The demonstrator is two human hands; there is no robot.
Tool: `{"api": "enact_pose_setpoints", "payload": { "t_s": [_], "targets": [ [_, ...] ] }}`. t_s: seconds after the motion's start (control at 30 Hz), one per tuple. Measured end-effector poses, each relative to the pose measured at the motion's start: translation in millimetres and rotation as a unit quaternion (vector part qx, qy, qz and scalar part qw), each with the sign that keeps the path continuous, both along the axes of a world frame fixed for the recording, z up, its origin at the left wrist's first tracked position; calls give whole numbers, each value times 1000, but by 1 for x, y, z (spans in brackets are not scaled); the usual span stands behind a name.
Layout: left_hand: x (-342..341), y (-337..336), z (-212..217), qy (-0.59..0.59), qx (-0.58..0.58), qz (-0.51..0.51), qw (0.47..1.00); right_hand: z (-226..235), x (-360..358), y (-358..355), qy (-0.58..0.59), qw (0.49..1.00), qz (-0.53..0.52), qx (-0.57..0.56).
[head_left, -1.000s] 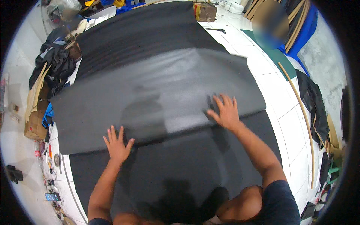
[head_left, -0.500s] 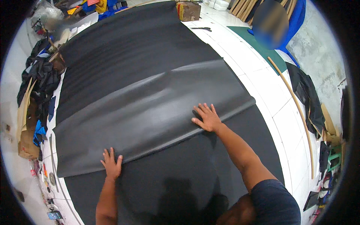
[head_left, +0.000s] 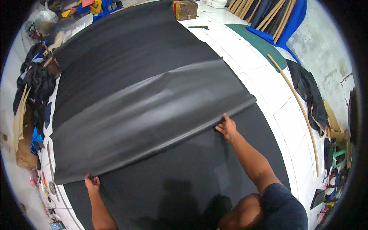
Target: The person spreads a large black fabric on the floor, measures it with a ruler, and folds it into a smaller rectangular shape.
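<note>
A long black sheet (head_left: 126,50) of leather-like material lies spread over the white tiled floor (head_left: 245,50). Its near part is doubled over into a grey, shiny fold (head_left: 145,115) lying across the sheet. My left hand (head_left: 92,182) grips the fold's near edge at its left end. My right hand (head_left: 227,127) pinches the same edge toward the right end, fingers curled under it. Below the fold the matte black layer (head_left: 172,172) stretches toward my body.
Dark clothes and cardboard pile (head_left: 30,99) along the left edge. A brown box (head_left: 185,10) and scissors (head_left: 199,27) lie at the far end. At right are a green mat (head_left: 260,42), blue fabric, a long wooden stick (head_left: 299,107), black cloth (head_left: 308,90) and scraps.
Both hands slid from flat on top of the sheet down to the fold's near edge and took hold of it. The fold moved away from me, baring more matte sheet.
</note>
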State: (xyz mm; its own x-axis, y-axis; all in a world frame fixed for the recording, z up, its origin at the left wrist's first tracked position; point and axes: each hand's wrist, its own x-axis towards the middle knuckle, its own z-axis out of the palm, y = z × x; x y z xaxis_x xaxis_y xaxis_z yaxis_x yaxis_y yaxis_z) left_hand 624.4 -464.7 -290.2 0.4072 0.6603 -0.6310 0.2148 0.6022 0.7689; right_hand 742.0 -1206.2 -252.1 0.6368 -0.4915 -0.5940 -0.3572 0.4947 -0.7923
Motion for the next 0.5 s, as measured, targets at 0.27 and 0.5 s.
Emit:
{"api": "enact_pose_setpoints", "payload": {
  "t_s": [0.27, 0.5],
  "targets": [
    [-22, 4, 27, -111, -33, -48, 992, 45, 12, -15, -2, 998, 50, -44],
    [-175, -42, 25, 78, 57, -77, 992, 42, -143, -42, 64, 975, 129, -170]
  ]
}}
